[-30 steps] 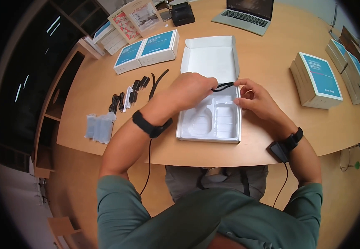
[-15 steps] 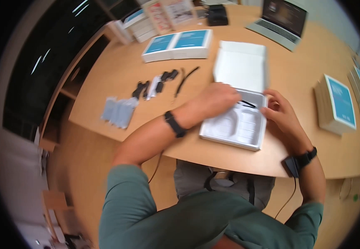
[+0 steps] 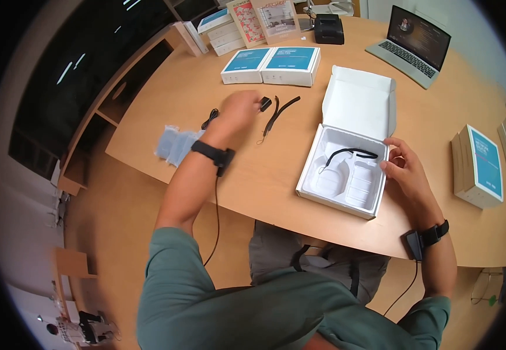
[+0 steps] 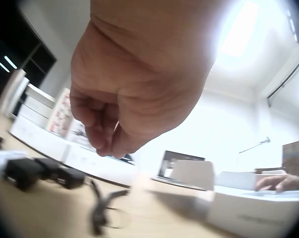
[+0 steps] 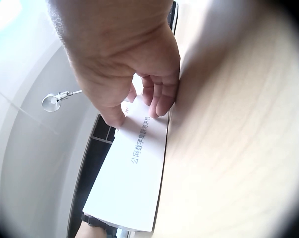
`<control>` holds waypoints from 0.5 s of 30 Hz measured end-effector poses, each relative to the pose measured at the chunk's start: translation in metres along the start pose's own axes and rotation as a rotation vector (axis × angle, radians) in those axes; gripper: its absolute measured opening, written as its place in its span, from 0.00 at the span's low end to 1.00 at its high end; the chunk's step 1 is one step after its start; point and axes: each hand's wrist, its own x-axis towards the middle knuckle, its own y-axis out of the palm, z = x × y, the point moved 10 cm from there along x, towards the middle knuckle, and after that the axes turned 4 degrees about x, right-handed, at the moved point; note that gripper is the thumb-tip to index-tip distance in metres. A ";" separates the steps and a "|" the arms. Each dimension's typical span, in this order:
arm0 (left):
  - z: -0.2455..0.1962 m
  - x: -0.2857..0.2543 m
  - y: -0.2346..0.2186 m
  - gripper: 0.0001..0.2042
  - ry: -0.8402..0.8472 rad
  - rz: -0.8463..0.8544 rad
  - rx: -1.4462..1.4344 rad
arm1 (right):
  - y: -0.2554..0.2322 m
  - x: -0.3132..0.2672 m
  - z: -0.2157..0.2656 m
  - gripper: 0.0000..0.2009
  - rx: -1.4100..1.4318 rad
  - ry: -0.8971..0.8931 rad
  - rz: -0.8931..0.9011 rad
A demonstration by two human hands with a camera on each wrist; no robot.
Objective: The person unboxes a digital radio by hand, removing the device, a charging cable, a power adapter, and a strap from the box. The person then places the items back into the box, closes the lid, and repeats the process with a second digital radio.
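An open white box [image 3: 358, 105] holds a moulded tray [image 3: 317, 185] with a black wrist strap [image 3: 346, 150] lying across its far part. My right hand [image 3: 406, 169] grips the box's right side wall, thumb at the rim and fingers against the outside. Left of the box, my left hand [image 3: 241, 111] is above black power adapters [image 3: 266, 104], some hidden beneath it. In the left wrist view its fingers curl loosely with nothing between them, and adapters [image 4: 23, 173] lie on the table below. More black straps [image 3: 275, 115] lie between this hand and the box.
Bagged items [image 3: 174, 144] and a black cable [image 3: 211, 119] lie at the left. Two blue-topped boxes [image 3: 291, 65] stand behind, with a black device [image 3: 329, 29] and a laptop [image 3: 410, 52] farther back. More boxes [image 3: 479, 166] stand at the right.
The wrist strap has been let go and now lies in the tray. My left hand has moved left from the box to the adapters. My right hand stays at the box's right side.
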 end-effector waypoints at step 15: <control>0.122 -0.023 0.041 0.12 -0.384 0.041 0.062 | 0.000 0.003 -0.007 0.27 0.033 0.001 0.020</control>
